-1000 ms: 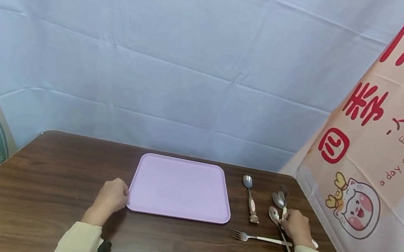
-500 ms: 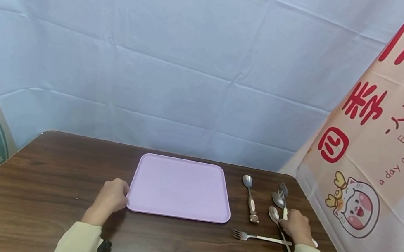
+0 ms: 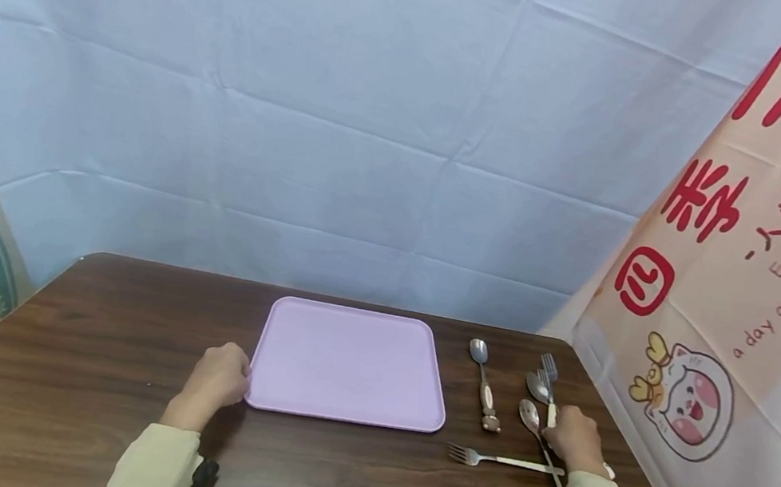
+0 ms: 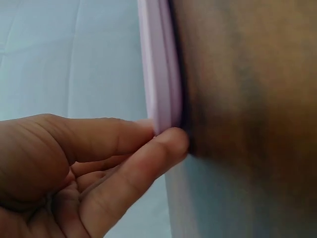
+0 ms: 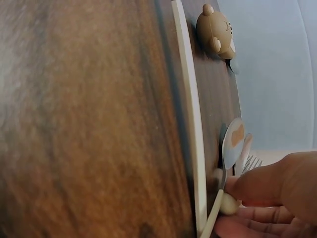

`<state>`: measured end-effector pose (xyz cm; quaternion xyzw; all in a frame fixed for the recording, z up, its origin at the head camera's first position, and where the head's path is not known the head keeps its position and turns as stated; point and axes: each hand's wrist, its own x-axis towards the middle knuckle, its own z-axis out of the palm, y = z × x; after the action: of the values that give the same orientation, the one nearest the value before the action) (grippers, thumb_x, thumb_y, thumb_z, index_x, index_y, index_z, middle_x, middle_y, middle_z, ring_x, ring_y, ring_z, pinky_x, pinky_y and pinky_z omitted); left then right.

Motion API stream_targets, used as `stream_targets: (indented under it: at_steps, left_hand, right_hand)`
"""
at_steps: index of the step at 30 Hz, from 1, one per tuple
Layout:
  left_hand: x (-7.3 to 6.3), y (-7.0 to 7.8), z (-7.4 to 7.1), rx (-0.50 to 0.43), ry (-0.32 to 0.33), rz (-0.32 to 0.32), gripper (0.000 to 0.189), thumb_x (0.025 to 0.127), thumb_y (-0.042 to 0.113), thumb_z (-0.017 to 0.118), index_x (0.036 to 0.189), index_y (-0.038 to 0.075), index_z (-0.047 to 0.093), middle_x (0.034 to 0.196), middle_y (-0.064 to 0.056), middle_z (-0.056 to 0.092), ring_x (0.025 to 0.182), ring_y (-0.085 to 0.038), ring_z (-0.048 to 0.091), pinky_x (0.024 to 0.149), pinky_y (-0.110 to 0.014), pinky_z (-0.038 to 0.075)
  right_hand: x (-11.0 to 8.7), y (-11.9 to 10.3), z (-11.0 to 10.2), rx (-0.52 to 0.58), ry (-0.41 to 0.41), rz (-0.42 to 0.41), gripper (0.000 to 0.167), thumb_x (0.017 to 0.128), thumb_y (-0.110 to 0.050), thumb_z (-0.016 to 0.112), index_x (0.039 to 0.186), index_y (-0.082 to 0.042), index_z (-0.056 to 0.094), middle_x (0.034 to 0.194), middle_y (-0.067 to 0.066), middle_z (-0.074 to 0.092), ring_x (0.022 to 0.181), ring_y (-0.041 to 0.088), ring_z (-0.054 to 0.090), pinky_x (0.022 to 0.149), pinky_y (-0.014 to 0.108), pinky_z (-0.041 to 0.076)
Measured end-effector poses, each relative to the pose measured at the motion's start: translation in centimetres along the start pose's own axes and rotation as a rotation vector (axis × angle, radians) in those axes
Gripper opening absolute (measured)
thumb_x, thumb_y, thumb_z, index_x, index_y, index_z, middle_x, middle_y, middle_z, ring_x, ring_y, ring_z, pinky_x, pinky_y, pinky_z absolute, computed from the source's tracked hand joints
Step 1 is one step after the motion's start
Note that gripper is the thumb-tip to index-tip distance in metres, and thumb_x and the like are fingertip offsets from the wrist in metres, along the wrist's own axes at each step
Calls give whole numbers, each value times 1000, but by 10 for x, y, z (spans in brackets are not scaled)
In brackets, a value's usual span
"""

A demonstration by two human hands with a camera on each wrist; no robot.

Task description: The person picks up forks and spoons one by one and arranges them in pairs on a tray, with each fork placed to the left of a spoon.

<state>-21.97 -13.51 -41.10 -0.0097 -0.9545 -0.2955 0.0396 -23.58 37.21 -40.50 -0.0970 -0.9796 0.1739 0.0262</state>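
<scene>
My left hand (image 3: 214, 380) pinches the near left corner of a lilac tray (image 3: 351, 364) between thumb and finger; the left wrist view shows the tray's raised rim (image 4: 163, 74) at the fingertips. On the right, my right hand (image 3: 574, 440) holds the cream handle of a fork (image 3: 551, 413), whose tines point away from me. Close beyond it lie a spoon (image 3: 537, 386) and another fork (image 3: 549, 364). A second spoon (image 3: 529, 412) runs slantwise past my fingers, beside the hand. My right thumb (image 5: 257, 184) shows next to a rounded cream handle end (image 5: 229, 204).
A spoon with a bear-shaped handle end (image 3: 488, 403) lies between tray and right hand. Nearer me, a white-handled fork (image 3: 471, 456) lies crosswise, its handle meeting the slanting spoon. Cloth hangs (image 3: 372, 153) behind the brown table (image 3: 135, 327), and a printed cloth (image 3: 697, 311) borders its right side.
The far fork's head, dark a second ago, now shows brighter. Both hands keep nearly the same place, and the tray has not moved.
</scene>
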Motion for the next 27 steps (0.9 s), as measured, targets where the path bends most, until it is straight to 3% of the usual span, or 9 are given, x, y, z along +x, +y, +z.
stream_targets:
  at_steps: [9,27]
  left_hand:
    - [-1,2,-4,-28,-91,-50,20,67,-5,66,56,6,54,51,-2,52,48,-16,51,45,-28,43]
    - [1,1,-1,-94,-87,-70,18,66,-10,65,58,4,56,51,-3,52,47,-14,53,44,-25,46]
  right_hand:
    - [0,-5,-1,-14,-23,37,21,79,-8,63,69,1,47,62,10,46,57,26,46,50,39,41]
    - [4,2,1,9,-32,71,22,78,-9,62,67,1,46,63,11,45,60,27,46,53,39,43]
